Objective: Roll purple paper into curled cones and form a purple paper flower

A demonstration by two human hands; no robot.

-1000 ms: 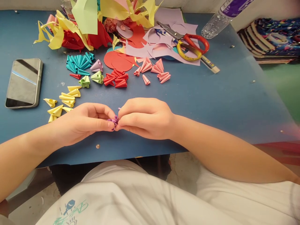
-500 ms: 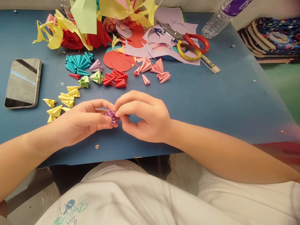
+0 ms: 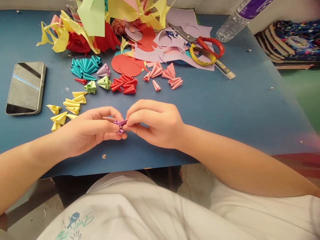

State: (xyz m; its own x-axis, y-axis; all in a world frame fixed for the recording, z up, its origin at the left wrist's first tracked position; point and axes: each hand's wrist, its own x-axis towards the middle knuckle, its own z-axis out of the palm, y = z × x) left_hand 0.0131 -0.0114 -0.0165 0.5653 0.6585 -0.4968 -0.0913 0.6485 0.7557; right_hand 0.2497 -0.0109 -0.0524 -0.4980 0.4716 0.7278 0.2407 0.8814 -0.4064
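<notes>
above the near part of the blue table (image 3: 225,110): one small cluster of purple paper cones (image 3: 121,123), between the two hands. left hand (image 3: 92,129): thumb and fingers closed on the cluster from its left. right hand (image 3: 156,121): fingertips pinched at the cluster's right side. beyond the hands, grouped by colour: teal cones (image 3: 83,68), green cones (image 3: 104,82), red cones (image 3: 128,83), pink cones (image 3: 170,72). just beyond the left hand: yellow cones (image 3: 72,103). far left: one phone (image 3: 25,87), lying flat. toward the back: lilac paper scraps (image 3: 147,54), under scissors (image 3: 200,40) with red and yellow handles. back right: one clear bottle (image 3: 232,27), purple label.
</notes>
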